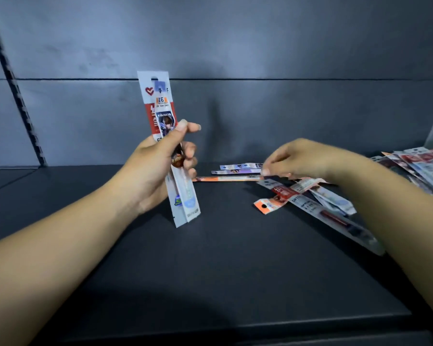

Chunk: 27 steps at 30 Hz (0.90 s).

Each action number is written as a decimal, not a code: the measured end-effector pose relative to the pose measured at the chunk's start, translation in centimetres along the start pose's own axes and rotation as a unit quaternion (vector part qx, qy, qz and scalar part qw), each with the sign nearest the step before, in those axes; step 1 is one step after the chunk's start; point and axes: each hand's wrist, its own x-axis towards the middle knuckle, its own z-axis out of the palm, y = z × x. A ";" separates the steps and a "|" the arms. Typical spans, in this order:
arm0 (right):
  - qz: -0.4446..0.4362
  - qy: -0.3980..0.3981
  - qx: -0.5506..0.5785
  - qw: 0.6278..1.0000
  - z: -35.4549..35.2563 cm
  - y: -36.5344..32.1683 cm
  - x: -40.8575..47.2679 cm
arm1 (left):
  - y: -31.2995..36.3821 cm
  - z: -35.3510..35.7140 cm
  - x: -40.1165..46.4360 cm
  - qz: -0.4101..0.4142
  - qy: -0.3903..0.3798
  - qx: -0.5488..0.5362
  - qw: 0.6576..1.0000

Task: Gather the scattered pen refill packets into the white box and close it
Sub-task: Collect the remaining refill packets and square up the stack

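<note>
I am holding a small bundle of pen refill packets (171,156) upright in my left hand (155,171), fingers closed around their middle, the hang-tab ends pointing up and the lower ends hanging just above the dark shelf (210,258). My right hand (303,158) is reaching over the loose packets (238,172) lying flat near the back of the shelf, fingers curled down at their near ends; blur is keeping me from telling whether they are already pinching one. I judge I am in the gathering step, collecting strays before any boxing. More packets (310,203) are lying crisscrossed under my right wrist, and another fanned heap (420,168) is sitting at the far right edge. The white box is not in view, so the next move, as I see it, is lifting a flat packet by its edge and adding it to the bundle. The shelf in front of me is offering open room; the back wall (235,116) is close behind the strays.
</note>
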 end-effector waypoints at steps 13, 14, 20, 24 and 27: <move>0.073 0.038 0.027 0.996 0.2 -0.1 0.0 | -0.3 0.7 -0.8 -0.040 -0.025 0.001 0.999; 0.048 0.075 0.109 0.990 0.1 -0.6 -0.3 | -0.2 0.7 -0.8 -0.036 -0.026 0.002 0.999; -0.077 0.152 0.415 0.894 1.7 -4.6 -1.7 | -0.1 1.3 -1.2 -0.058 -0.045 0.005 0.997; -0.141 0.153 0.488 0.848 3.5 -6.6 -2.0 | -0.3 2.1 -1.9 -0.097 -0.114 -0.002 0.989; -0.179 0.164 0.511 0.825 3.8 -7.4 -2.4 | -0.7 2.4 -2.1 -0.087 -0.144 0.000 0.986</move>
